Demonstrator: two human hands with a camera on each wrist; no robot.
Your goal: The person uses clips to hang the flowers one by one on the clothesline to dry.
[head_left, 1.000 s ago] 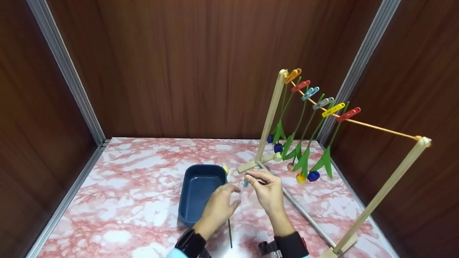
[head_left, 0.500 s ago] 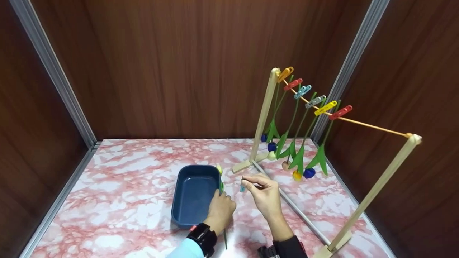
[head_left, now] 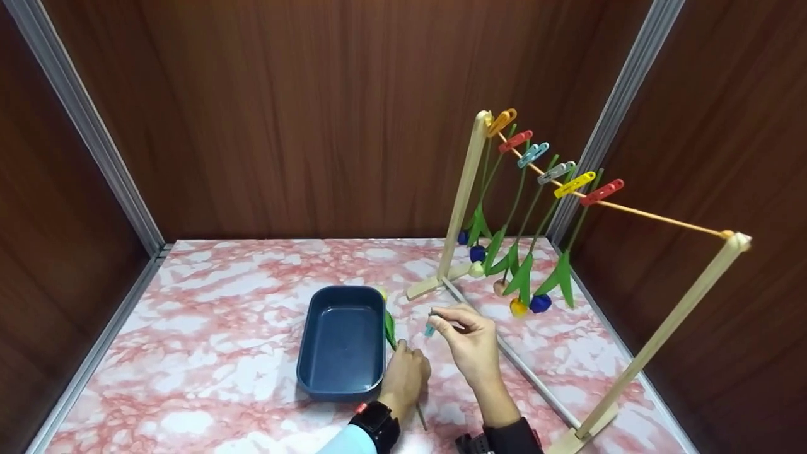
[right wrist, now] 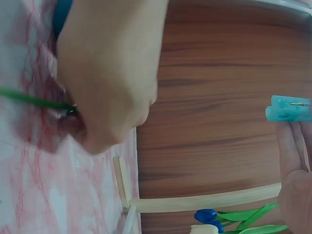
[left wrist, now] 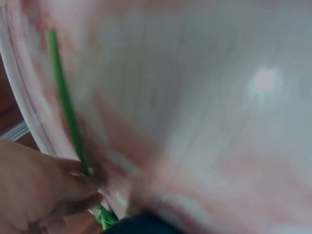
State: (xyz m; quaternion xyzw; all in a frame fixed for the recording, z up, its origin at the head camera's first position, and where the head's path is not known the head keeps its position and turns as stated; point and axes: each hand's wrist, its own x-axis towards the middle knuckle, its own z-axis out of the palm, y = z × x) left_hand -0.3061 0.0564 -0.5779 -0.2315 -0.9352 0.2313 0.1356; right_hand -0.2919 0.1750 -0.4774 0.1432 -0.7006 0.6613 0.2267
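My left hand pinches the green stem of an artificial tulip beside the tub's right side. The tulip's leaf lies along the tub wall, and its pale yellow bloom is partly hidden behind the rim. Further right, my right hand holds a light blue clothespin between thumb and fingers, raised above the table. In the right wrist view, the clothespin sits at the fingertips, with the left hand and stem across from it.
A dark blue tub stands left of the hands. On the right, a wooden rack carries an orange line. Several tulips hang from it bloom-down under coloured clothespins, such as the yellow clothespin. Wood-grain panels enclose the table.
My left hand has come away from near the right hand, down to the tulip, and now grips its stem. The stem's lower end has swung right. My right hand still holds the clothespin.
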